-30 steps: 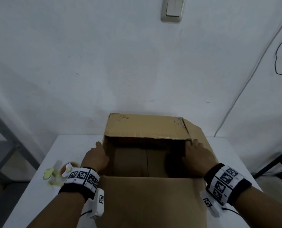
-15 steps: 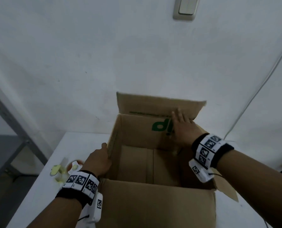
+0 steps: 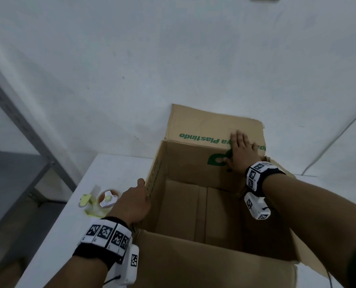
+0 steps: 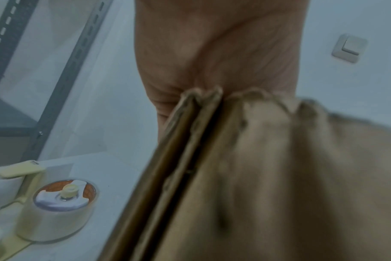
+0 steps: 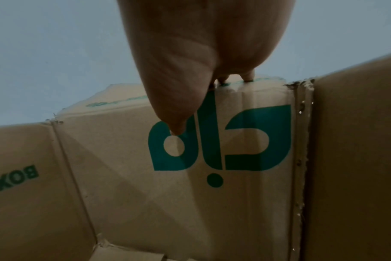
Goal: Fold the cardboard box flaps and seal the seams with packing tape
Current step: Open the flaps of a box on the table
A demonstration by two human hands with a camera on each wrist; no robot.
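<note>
My right hand [image 3: 242,154] lies flat with straight fingers [image 3: 238,138] pressed against the inner face of the far flap [image 3: 204,125], holding nothing; in the right wrist view the thumb tip touches the green logo [image 5: 221,141] on the far wall. My left hand [image 3: 131,202] sits on the box's left rim, thumb along the outer edge; the left wrist view shows the palm bearing on a doubled cardboard edge [image 4: 185,141], but I cannot tell whether the fingers curl round it.

The cardboard box [image 3: 193,204] stands open-topped on the white bench [image 3: 115,169], its long axis running left to right in front of me. The far flap stands upright close to the wall, the near flap [image 3: 214,265] leans toward me, and the right flap splays outward under my right forearm.

The tape dispenser [image 3: 102,201] lies on the bench just left of my left hand, apart from the box. Bare bench lies beyond it to the left edge.
</note>
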